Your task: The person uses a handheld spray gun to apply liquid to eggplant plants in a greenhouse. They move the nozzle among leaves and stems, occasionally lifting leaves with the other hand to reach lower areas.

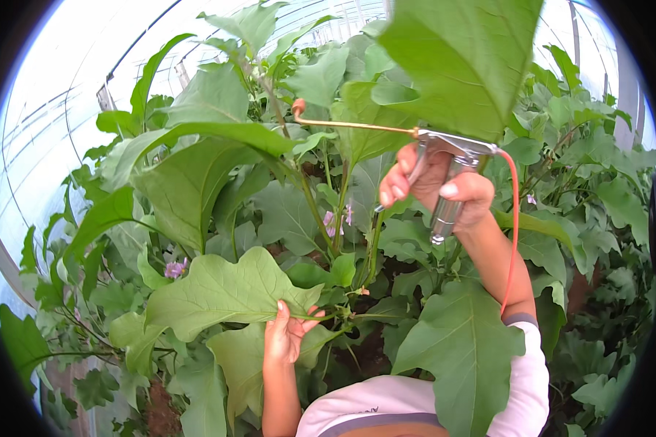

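Note:
My right hand (467, 194) grips a chrome metal spray gun (447, 213) by its handle, with its fingers around the trigger lever. A thin brass wand (355, 126) runs left from the gun and bends up to a copper-coloured nozzle (299, 106). From the gun's rear, a red hose (515, 218) hangs down beside my forearm. Lower left, my left hand (288, 336) holds a broad eggplant leaf (224, 289) near its stalk, with the thumb on the blade. Behind that leaf stand green eggplant stems (311, 205) and purple flowers (332, 223).
A large leaf (459, 65) hangs close above the spray gun. Another leaf (464, 349) overlaps my right sleeve. Dense eggplant foliage (590, 158) surrounds me under a greenhouse film roof (87, 49) with thin frame bars. A post (627, 109) stands at the right.

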{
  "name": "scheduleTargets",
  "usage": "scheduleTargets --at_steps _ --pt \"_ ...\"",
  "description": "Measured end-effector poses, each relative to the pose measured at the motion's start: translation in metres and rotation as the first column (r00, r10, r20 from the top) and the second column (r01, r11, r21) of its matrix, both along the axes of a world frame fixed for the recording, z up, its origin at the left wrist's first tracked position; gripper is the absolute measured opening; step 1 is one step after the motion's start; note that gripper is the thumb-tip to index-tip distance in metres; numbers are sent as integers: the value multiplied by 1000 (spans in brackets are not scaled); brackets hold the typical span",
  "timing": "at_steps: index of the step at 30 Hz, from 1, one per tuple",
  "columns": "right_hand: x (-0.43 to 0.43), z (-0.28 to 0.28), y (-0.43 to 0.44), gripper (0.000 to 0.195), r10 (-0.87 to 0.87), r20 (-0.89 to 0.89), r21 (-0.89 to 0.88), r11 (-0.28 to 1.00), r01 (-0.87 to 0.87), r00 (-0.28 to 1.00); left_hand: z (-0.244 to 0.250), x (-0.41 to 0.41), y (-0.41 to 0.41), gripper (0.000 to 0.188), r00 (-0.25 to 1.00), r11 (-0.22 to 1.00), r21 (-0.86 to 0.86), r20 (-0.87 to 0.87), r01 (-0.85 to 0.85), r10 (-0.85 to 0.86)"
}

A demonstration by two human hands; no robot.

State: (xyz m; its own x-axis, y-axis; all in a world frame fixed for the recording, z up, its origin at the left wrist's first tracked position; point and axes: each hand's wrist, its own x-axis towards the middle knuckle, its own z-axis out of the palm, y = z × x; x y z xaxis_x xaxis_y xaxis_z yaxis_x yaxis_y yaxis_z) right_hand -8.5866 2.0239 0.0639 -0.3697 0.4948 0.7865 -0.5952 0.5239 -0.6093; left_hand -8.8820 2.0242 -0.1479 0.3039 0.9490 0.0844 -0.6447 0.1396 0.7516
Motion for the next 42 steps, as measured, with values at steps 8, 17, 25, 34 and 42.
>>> scheduleTargets --at_steps 8,17,25,34,42 --pt "1 -17 25 73 154 11 -173 974 -150 988 5 -6 1 49 999 998 -44 -10 34 -34" --pt "7 -12 18 45 171 18 -245 956 -161 985 -1 -9 2 48 995 995 -64 -57 82 -86" --pt "21 -24 6 53 95 145 -68 994 -86 985 -5 -8 -2 45 998 998 -27 35 56 -55" --pt "10 -50 -73 33 -299 325 79 954 289 897 -5 -39 11 47 833 845 389 -542 367 -112" --pt "-86 -48 -101 32 -485 269 63 871 488 832 64 -117 66 55 885 743 499 128 -447 447"
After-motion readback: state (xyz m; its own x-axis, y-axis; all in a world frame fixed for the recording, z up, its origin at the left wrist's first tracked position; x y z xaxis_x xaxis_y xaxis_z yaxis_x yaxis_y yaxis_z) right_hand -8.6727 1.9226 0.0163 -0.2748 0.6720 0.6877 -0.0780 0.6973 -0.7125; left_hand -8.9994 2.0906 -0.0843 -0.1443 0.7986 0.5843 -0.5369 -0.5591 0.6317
